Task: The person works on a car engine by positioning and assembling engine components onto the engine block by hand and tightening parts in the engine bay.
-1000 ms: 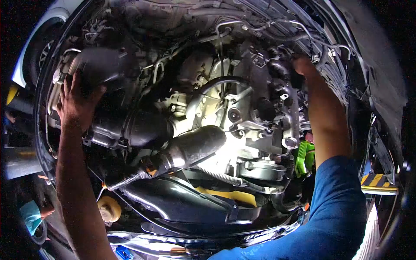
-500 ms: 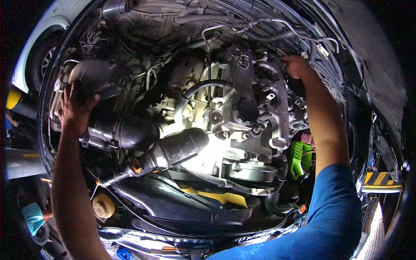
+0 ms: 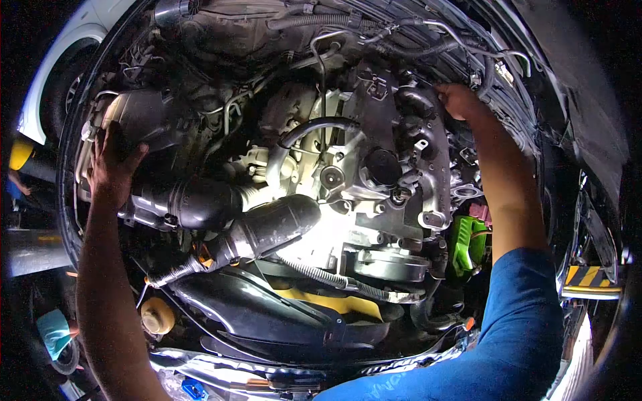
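My left hand (image 3: 114, 164) lies with fingers spread on the dark plastic air filter box (image 3: 150, 120) at the left of the engine bay. A wide black intake hose (image 3: 274, 227) runs from that side toward the brightly lit middle. At the back right, my right hand (image 3: 460, 101) is closed, fingers curled down beside the metal intake manifold (image 3: 428, 147); whatever is in its fingers is hidden. Left of it stands the engine (image 3: 368, 127) with its round black oil filler cap (image 3: 382, 166).
A bright green plastic part (image 3: 465, 244) sits below my right forearm. Along the front are a black shroud (image 3: 241, 311) and a yellowish reservoir cap (image 3: 158, 315). Another person's hand (image 3: 23, 187) shows at the far left. Overhead right is the raised hood (image 3: 568, 73).
The view has shifted slightly. My right hand stays at the same back right spot with its forearm a little turned. My left hand remains on the air filter box.
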Demonstrator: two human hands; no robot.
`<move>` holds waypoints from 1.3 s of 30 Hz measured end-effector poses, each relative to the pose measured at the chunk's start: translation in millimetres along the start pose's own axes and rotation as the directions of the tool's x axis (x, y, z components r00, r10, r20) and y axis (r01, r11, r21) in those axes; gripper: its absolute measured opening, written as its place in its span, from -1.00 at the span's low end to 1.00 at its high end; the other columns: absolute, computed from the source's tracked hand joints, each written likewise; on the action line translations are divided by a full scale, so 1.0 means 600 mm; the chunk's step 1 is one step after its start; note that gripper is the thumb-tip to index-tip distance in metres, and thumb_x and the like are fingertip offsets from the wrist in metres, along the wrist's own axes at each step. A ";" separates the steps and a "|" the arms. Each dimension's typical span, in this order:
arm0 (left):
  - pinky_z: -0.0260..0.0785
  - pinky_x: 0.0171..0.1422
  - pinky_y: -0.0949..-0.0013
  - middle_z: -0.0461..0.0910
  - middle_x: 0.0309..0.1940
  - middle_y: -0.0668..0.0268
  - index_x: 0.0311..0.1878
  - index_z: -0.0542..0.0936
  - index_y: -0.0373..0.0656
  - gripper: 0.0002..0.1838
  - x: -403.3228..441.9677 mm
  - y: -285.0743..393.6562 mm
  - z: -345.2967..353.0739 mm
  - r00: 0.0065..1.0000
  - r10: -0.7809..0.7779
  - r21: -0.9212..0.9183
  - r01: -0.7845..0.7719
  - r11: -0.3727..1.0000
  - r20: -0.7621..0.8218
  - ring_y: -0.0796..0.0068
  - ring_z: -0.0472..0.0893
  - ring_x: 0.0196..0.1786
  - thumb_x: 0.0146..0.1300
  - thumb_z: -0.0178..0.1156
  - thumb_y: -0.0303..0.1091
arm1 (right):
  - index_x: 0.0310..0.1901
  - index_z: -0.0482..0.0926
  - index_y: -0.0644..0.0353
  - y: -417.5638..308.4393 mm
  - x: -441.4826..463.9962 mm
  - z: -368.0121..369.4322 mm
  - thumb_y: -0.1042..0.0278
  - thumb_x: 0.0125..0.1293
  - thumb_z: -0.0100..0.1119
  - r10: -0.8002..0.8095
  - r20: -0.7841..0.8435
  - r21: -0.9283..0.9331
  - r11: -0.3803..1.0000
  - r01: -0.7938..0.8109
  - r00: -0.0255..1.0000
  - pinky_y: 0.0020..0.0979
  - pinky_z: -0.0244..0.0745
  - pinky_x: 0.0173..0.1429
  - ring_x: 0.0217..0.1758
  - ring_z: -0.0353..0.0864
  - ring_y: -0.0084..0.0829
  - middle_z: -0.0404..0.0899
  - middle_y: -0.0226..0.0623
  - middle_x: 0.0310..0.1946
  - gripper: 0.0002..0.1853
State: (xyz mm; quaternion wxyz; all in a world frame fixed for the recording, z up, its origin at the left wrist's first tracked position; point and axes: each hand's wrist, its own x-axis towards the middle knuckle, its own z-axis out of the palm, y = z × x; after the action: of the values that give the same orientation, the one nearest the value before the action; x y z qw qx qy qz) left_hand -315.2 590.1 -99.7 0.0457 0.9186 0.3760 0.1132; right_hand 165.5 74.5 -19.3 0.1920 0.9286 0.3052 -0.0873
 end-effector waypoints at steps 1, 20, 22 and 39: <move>-0.06 0.53 -0.12 0.07 0.51 0.10 0.52 0.11 0.04 0.05 0.002 -0.003 0.003 1.000 0.023 -0.014 -0.023 1.000 -0.009 0.04 0.05 0.54 0.06 0.18 0.42 | 0.32 0.42 -0.02 0.001 -0.003 -0.003 0.33 0.44 -0.05 -0.002 0.018 0.052 0.999 0.001 1.000 -0.20 0.42 0.26 0.14 0.57 -0.04 0.53 0.04 0.13 -0.57; -0.17 0.51 -0.29 -0.03 0.55 0.14 0.51 0.13 0.10 0.02 -0.018 0.031 -0.030 0.996 -0.091 0.063 0.091 0.994 -0.007 0.05 0.02 0.56 0.06 0.20 0.40 | 0.22 0.49 0.14 -0.038 0.023 -0.002 0.29 0.34 0.02 -0.157 0.066 -0.461 0.871 0.170 0.985 -0.22 0.42 0.29 0.20 0.52 -0.01 0.50 0.01 0.18 -0.58; -0.18 0.52 -0.27 -0.05 0.56 0.13 0.52 0.11 0.09 0.04 -0.017 0.031 -0.029 0.995 -0.103 0.082 0.102 0.991 0.014 0.04 0.01 0.56 0.05 0.20 0.41 | 0.27 0.44 0.11 -0.013 0.016 0.007 0.40 0.30 0.05 -0.167 -0.062 -0.233 0.961 0.148 0.984 -0.23 0.44 0.28 0.21 0.53 -0.05 0.50 0.02 0.18 -0.53; -0.15 0.51 -0.26 -0.01 0.54 0.13 0.52 0.11 0.04 0.05 -0.003 0.012 -0.005 0.998 -0.063 0.141 0.066 0.988 -0.024 0.11 0.02 0.56 0.06 0.17 0.42 | 0.30 0.42 0.02 -0.005 -0.004 0.011 0.50 0.19 0.05 -0.136 0.037 -0.134 0.981 0.140 0.990 -0.12 0.53 0.08 0.01 0.62 0.02 0.61 0.05 -0.03 -0.43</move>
State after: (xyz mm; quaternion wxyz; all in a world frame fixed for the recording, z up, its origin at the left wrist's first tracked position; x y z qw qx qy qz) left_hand -312.3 583.9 -95.9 -0.0195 0.9057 0.4129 0.0935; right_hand 161.6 72.8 -25.7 0.2525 0.8887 0.3713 -0.0922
